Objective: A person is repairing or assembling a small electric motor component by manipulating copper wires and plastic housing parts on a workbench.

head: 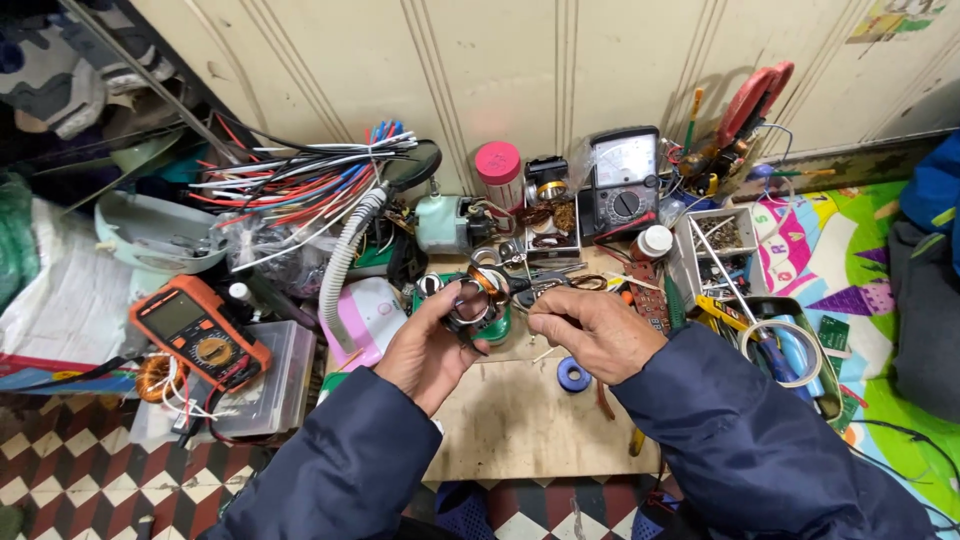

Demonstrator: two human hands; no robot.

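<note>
Far left: orange multimeter (198, 333) lies on a clear plastic box (268, 388); box contents too dim to tell. A small copper coil (153, 378) sits just beside the meter.
Back left: bundle of red, white and blue wires (300, 178) against the wall.
Left hand (428, 350): closed around a small motor stator (473, 299) with copper windings, held above the back edge of the wooden board (520, 420).
Right hand (590, 330): fingertips pinched shut, apparently on a fine wire from the stator; wire itself too thin to confirm.
Step in hand (judged): working a winding lead at the stator. Next move calls for a steady left grip and a light pull, lest the lead snap.
Board, right edge: blue tape roll (573, 375).
Back right: analogue meter (624, 180); white tray (722, 240) holding small dark parts.
Far right: dark tray (800, 350) with a tape ring and tools.
</note>
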